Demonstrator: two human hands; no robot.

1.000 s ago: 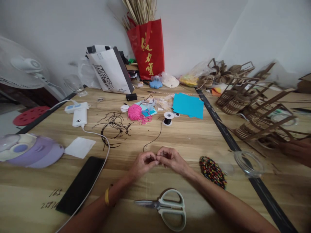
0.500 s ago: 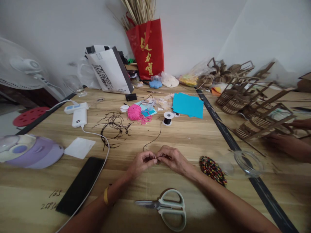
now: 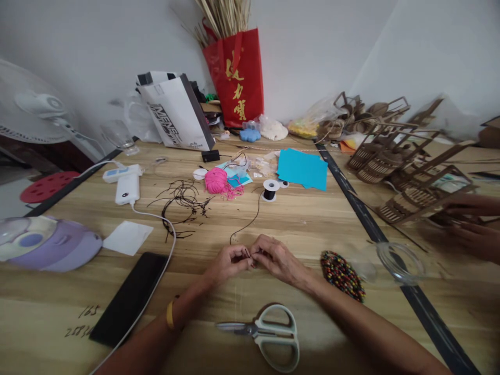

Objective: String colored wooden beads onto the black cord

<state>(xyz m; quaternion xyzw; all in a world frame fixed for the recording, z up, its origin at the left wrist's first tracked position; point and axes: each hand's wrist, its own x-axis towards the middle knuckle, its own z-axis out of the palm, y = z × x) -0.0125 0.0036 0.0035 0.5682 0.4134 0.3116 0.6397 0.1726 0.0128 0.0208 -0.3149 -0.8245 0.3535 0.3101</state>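
My left hand (image 3: 231, 263) and my right hand (image 3: 278, 259) meet fingertip to fingertip over the wooden table, both closed in a pinch. Between them is a thin black cord (image 3: 250, 221), which runs back from the left fingers to a white spool (image 3: 270, 190) wound with black cord. A tiny reddish spot shows at the fingertips, too small to name. Nearer me lie scissors (image 3: 269, 333) with pale green handles, blades pointing left. A coiled string of multicoloured beads (image 3: 342, 276) rests beside my right forearm.
Loose black cord pieces (image 3: 182, 203) and pink yarn (image 3: 216, 180) lie beyond my hands, near blue sheets (image 3: 302, 169). A black slab (image 3: 130, 297) and white cable are at left. At right are woven baskets (image 3: 402, 203), a clear coil (image 3: 400, 263) and another person's hand (image 3: 474, 234).
My fingertips have shifted slightly around the cord, and the reddish spot now shows there. The other person's hands have moved by the baskets. The scissors, spool and beads stay put.
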